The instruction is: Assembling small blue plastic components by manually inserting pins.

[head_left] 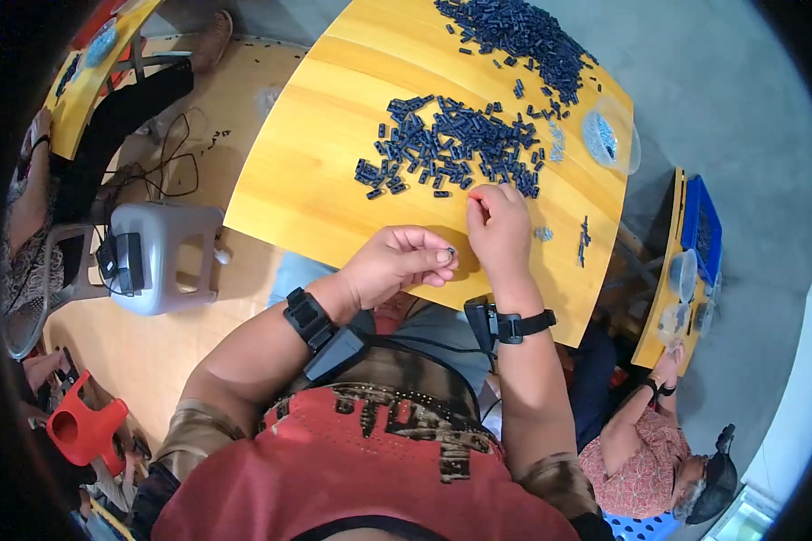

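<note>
My left hand (401,267) is over the near edge of the yellow wooden table (325,135), thumb and forefinger pinched on a small dark piece (452,252). Most of that piece is covered by the fingertips. My right hand (502,230) rests close to the near side of a spread of small black plastic pieces (460,135), its fingers curled together. Whatever those fingers hold, if anything, is hidden. Beside the right hand lies a little cluster of small silvery bits (543,233). A short line of joined black pieces (584,242) lies farther right.
A larger heap of black pieces (523,36) covers the table's far end. Near the right edge stands a clear tub (602,138) with blue bits, beside scattered silvery bits (557,142). A grey stool (153,257) is at left; another person (636,451) works at right.
</note>
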The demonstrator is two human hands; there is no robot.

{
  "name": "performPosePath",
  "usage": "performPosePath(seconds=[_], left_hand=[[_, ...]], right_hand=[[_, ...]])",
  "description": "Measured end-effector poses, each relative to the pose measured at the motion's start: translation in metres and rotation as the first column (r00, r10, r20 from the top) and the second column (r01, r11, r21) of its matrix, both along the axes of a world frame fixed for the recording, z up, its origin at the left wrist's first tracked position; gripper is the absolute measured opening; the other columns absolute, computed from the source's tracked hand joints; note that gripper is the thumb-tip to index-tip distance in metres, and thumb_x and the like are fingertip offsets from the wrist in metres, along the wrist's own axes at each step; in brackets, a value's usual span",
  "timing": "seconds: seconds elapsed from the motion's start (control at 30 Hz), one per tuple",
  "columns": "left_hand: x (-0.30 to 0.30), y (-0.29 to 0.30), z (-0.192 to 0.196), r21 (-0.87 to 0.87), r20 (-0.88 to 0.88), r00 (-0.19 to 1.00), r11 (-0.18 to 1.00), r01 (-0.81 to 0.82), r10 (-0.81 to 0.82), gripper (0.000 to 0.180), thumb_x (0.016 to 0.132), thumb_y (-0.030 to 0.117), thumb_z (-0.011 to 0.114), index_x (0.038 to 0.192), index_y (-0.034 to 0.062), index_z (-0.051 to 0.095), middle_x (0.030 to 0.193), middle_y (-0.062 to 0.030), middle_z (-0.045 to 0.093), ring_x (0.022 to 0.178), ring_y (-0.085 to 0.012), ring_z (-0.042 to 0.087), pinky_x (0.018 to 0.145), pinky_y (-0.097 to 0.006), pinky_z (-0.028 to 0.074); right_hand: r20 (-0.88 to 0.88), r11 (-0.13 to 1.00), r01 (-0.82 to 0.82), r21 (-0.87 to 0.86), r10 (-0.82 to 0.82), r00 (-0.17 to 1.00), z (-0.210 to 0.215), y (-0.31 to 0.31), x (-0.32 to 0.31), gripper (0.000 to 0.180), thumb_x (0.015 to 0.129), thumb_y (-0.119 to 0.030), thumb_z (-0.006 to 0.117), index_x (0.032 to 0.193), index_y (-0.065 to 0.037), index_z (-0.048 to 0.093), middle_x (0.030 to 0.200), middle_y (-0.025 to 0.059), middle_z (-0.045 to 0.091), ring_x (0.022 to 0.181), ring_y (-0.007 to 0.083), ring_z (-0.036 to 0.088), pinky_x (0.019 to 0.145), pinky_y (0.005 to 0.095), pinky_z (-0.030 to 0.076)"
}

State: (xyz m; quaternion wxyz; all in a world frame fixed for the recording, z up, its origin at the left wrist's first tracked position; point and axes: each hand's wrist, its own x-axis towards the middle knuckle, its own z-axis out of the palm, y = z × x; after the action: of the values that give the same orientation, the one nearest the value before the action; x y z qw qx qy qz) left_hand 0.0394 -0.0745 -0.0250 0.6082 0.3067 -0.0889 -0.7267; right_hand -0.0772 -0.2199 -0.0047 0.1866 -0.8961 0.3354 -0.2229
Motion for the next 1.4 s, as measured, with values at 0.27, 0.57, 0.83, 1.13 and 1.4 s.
performPosePath(seconds=[0.27,0.57,0.83,1.13,1.4], left_hand=[[0.002,0.000,-0.002,-0.028,-0.007,1.000,0.999,0.027,-0.028,0.013,0.092,0.008,0.059,0.101,0.0006,0.063,0.097,-0.0107,0.067,0.086,-0.0175,0.065,0.078,-0.030,0.053],[0.003,0.000,-0.002,-0.032,-0.027,0.999,0.999,0.020,-0.021,0.014,0.091,0.010,0.062,0.101,0.0009,0.064,0.096,-0.0093,0.068,0.086,-0.0166,0.066,0.078,-0.028,0.053],[0.003,0.002,-0.001,-0.023,-0.027,1.000,1.000,0.011,-0.012,0.013,0.091,0.009,0.061,0.101,0.0009,0.064,0.096,-0.0094,0.067,0.087,-0.0168,0.065,0.078,-0.029,0.053],[0.003,0.000,-0.004,-0.055,-0.055,0.998,0.998,0.008,-0.011,0.014,0.092,0.010,0.061,0.102,0.0006,0.064,0.097,-0.0099,0.067,0.087,-0.0169,0.065,0.078,-0.029,0.053],[0.003,0.001,-0.004,-0.052,-0.033,0.999,0.999,0.013,-0.015,0.013,0.093,0.008,0.058,0.103,0.0012,0.063,0.097,-0.0108,0.067,0.086,-0.0177,0.065,0.078,-0.031,0.053]], right_hand=[[0.027,0.997,-0.061,-0.038,0.062,0.998,-0.002,-0.003,-0.002,0.006,0.078,-0.005,0.063,0.085,-0.004,0.063,0.082,0.0123,0.058,0.082,0.0326,0.056,0.071,0.0413,0.047],[0.082,0.996,0.078,-0.032,-0.075,0.994,0.009,-0.020,-0.032,0.017,0.077,-0.006,0.066,0.094,-0.002,0.064,0.087,0.0137,0.058,0.085,0.0325,0.056,0.076,0.0408,0.047],[-0.059,0.992,0.114,-0.054,-0.117,0.991,0.003,-0.012,-0.022,0.025,0.076,-0.005,0.066,0.100,0.001,0.063,0.097,0.0167,0.057,0.094,0.0339,0.055,0.083,0.0408,0.047],[0.038,0.993,0.086,-0.078,-0.083,0.996,0.008,-0.024,-0.020,0.029,0.079,-0.007,0.064,0.107,0.001,0.062,0.107,0.0176,0.057,0.100,0.0360,0.053,0.087,0.0427,0.045],[-0.169,0.990,0.034,-0.139,-0.057,0.984,0.003,-0.019,-0.019,0.045,0.079,-0.003,0.060,0.124,-0.001,0.055,0.131,0.0197,0.046,0.122,0.0370,0.043,0.102,0.0440,0.037]])
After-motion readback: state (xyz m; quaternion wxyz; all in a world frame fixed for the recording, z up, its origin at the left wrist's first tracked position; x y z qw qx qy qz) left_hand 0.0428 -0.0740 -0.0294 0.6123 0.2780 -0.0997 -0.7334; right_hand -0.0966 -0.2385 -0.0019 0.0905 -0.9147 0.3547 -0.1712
